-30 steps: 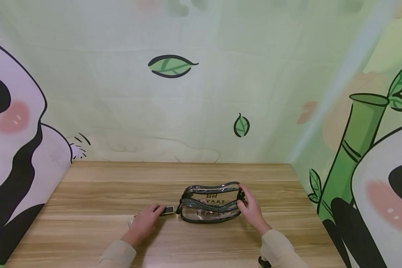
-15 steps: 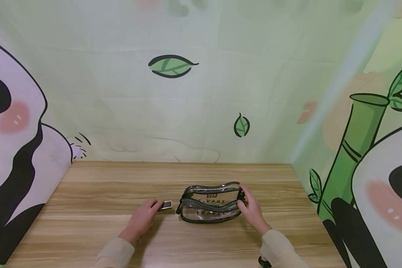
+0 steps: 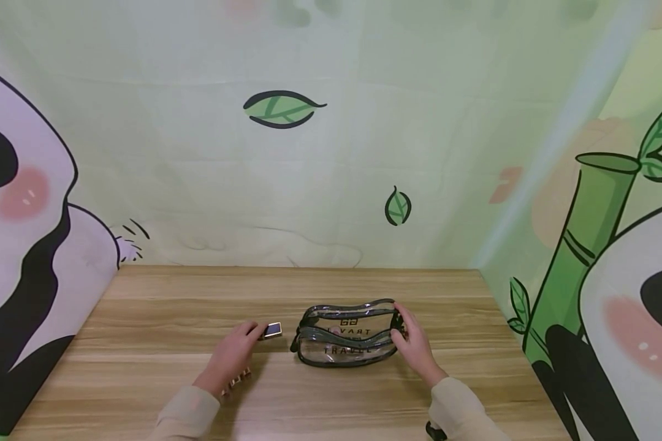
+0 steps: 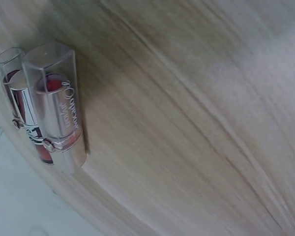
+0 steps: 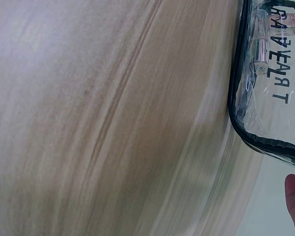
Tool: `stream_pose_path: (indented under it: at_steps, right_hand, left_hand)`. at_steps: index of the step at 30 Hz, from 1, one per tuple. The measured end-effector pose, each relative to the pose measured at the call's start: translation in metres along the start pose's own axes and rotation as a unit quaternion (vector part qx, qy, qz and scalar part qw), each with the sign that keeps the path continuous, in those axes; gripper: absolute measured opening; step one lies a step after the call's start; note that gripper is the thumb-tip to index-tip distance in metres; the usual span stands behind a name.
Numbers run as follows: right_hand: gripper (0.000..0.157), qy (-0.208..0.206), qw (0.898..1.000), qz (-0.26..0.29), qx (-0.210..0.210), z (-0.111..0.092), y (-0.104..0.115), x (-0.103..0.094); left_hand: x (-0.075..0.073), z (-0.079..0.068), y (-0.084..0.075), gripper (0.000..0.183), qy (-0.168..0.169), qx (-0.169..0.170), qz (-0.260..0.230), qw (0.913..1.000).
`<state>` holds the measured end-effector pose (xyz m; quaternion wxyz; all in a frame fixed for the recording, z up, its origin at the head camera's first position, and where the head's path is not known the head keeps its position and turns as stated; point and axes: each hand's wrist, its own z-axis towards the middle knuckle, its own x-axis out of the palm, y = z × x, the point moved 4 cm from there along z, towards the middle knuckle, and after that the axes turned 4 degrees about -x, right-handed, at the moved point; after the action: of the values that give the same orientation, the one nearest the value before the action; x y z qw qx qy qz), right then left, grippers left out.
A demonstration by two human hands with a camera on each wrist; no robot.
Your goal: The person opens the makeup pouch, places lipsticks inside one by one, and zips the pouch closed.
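Note:
In the head view my left hand (image 3: 232, 356) pinches a small dark rectangular case with a bright metallic edge (image 3: 274, 331), left of the pouch. Its near end is hidden by the fingers. Below that wrist, clear-capped lipsticks (image 4: 59, 110) lie side by side on the table; in the head view they show partly behind the wrist. My right hand (image 3: 415, 350) holds the right end of a clear zip pouch (image 3: 344, 355) with black trim and black lettering, thumb at the near side of its top opening. Small pinkish tubes (image 5: 261, 51) show through the pouch's clear wall in the right wrist view.
The wood-grain table (image 3: 187, 294) runs back to a green cloth backdrop (image 3: 198, 184) printed with pandas, leaves and bamboo. A small black object (image 3: 435, 431) sits at the front edge beside the right sleeve.
My left hand has moved slightly back and left with the dark case, which has tilted upward. Lipsticks have come into view below the left wrist. The right hand and pouch stay put.

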<state>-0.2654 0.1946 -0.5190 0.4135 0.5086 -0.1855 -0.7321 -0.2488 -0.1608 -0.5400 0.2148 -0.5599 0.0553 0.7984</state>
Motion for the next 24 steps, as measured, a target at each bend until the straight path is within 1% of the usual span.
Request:
stream_pose_path:
  at_steps: [3,10,14,21,24]
  right_hand:
    - [0.053,-0.001,1.000,-0.001,-0.001,0.000,0.000,0.000]
    - [0.053,-0.001,1.000,0.000,0.003,0.000,-0.001,0.001]
    - [0.053,0.000,1.000,0.001,0.004,0.000,-0.001,0.001]
    - [0.053,0.001,1.000,0.004,0.007,0.000,-0.001,0.001]
    - [0.054,0.003,1.000,0.004,0.009,0.000,-0.001,0.001]
  left_hand:
    - [-0.002,0.002,0.000,0.059,0.004,-0.009,-0.002,0.9999]
    - [-0.009,0.008,0.000,0.062,-0.002,-0.019,-0.009,0.9998]
    - [-0.015,0.012,0.000,0.061,-0.006,-0.025,-0.012,0.9996]
    - [-0.021,0.016,-0.001,0.055,-0.025,-0.018,-0.004,0.9995]
    - [-0.025,0.019,-0.003,0.050,-0.035,-0.014,-0.013,0.9992]
